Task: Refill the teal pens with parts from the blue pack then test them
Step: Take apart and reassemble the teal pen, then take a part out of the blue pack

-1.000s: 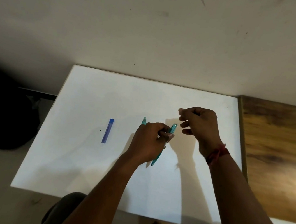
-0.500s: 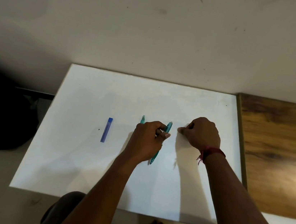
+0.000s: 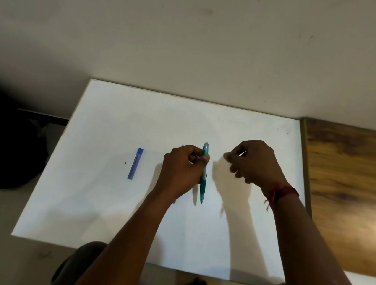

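Teal pen point(image 3: 202, 187) is gripped mid-barrel by the left hand point(image 3: 182, 170) over the white board point(image 3: 102, 203), pointed end toward the person, part of the barrel covered by the fingers. The right hand point(image 3: 254, 163) is held just beside it with fingers curled and fingertips drawn together; whether anything is pinched cannot be told. Blue pack point(image 3: 135, 163) is laid flat on the board, left of the hands and apart from them; a wooden surface point(image 3: 355, 188) is seen along the board's right edge.
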